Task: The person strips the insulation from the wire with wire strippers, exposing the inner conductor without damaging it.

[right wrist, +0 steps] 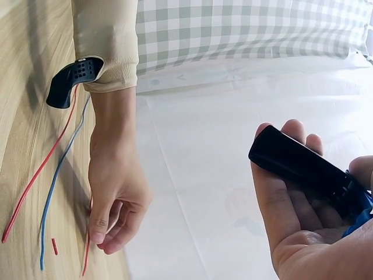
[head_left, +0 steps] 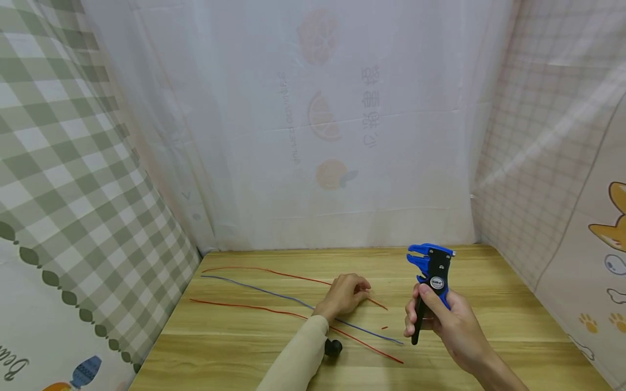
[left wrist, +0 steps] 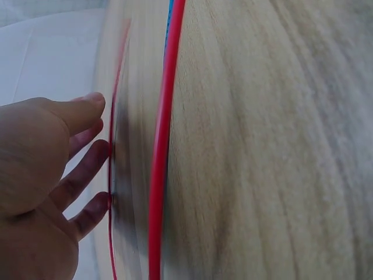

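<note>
My left hand [head_left: 344, 296] is at the farthest red wire [head_left: 274, 271], palm down over the wood table. In the left wrist view its fingers [left wrist: 87, 169] are loosely bent and apart, with fingertips right at that thin red wire [left wrist: 111, 175]. The wire's right end [head_left: 380, 306] shows past the fingertips. My right hand [head_left: 457, 326] grips a blue and black wire stripper [head_left: 437, 266] by its handles, raised at the right with the jaws up. Its black handle [right wrist: 294, 160] lies across the fingers in the right wrist view.
A blue wire [head_left: 264, 290] and a nearer red wire [head_left: 244, 305] run across the table [head_left: 220, 347] under the left forearm. A short red piece [head_left: 384, 327] lies beside the blue wire's right end. Curtains stand behind and at both sides.
</note>
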Motion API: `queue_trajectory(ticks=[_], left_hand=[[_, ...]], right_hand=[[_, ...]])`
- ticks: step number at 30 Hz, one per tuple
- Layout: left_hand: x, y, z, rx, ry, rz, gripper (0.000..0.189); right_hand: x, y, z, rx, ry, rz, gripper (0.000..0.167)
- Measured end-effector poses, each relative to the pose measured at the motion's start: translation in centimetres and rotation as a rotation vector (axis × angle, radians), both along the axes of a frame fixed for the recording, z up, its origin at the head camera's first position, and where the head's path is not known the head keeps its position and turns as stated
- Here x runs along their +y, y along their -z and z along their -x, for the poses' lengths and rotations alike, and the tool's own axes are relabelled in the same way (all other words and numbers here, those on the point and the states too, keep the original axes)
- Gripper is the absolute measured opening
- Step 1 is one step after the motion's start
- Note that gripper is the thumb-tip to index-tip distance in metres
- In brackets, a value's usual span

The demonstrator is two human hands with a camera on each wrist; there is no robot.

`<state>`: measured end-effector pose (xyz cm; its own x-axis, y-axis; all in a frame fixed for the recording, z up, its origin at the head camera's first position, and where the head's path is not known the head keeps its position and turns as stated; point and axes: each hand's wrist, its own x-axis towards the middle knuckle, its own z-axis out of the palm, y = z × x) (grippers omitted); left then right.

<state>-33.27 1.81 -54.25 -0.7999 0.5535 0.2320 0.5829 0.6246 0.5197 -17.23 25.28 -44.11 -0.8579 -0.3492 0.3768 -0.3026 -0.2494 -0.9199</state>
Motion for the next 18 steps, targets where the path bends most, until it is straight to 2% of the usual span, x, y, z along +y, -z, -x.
queue_trajectory(ticks=[6, 11, 18], left_hand=[[-0.13, -0.03, -0.09, -0.011, 0.002, -0.006, 0.018], [-0.3, -0.13, -0.11, 0.014, 0.012, -0.019, 0.026], [-0.55, -0.47, -0.24, 0.022, 0.008, 0.031, 0.041]], right_hand=[[-0.06, -0.06, -0.02, -0.001, -0.003, 0.003, 0.032], [-0.09, -0.06, -0.05, -0.008, 0.002, -0.001, 0.032], [-0.04, -0.15, 0.01, -0.011, 0.003, -0.011, 0.031]])
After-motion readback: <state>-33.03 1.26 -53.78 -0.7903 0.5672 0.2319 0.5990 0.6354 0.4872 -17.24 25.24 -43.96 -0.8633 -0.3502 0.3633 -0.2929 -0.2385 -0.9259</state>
